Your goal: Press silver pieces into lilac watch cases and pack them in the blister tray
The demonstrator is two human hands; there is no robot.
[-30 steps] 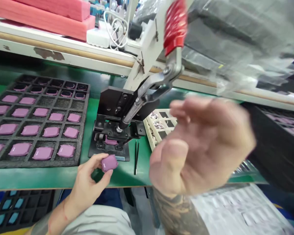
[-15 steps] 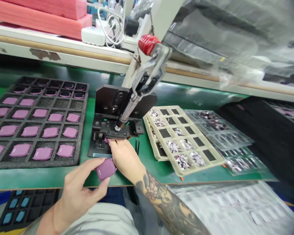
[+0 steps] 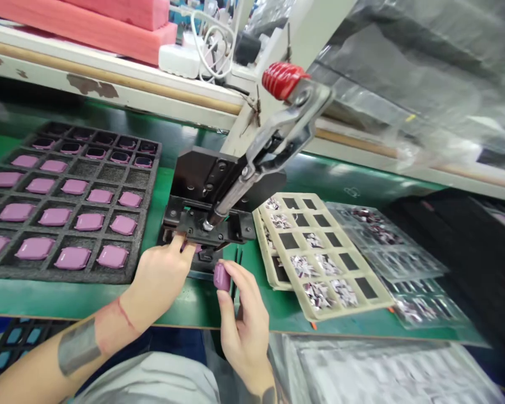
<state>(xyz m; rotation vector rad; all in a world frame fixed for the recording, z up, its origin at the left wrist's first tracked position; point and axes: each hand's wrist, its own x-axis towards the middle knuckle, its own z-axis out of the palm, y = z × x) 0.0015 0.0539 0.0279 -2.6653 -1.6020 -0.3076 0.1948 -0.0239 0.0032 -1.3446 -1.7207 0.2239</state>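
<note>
My right hand (image 3: 246, 314) pinches a purple watch case (image 3: 222, 276) between thumb and fingers, turned edge-on, just in front of the clamp fixture. Reaching under the black plate of that toggle clamp (image 3: 239, 185) with its red grip, my left hand (image 3: 164, 275) has its fingers closed about another purple watch case (image 3: 197, 247). The clamp plate hides the fingertips and most of that case. To the left lies a dark foam tray (image 3: 145, 224) holding rows of purple cases, those at the back showing dark faces.
Cream compartment trays (image 3: 301, 300) with small silvery parts sit right of the clamp. Dark tweezers (image 3: 238, 257) lie between them. Clear plastic trays (image 3: 404, 258) are further right. A white shelf (image 3: 151, 101) crosses behind, and a lower foam tray (image 3: 10, 350) shows beneath the bench.
The hands have swapped places: my right hand has come out of the clamp with a case, and my left has gone in under the plate. The view has shifted slightly.
</note>
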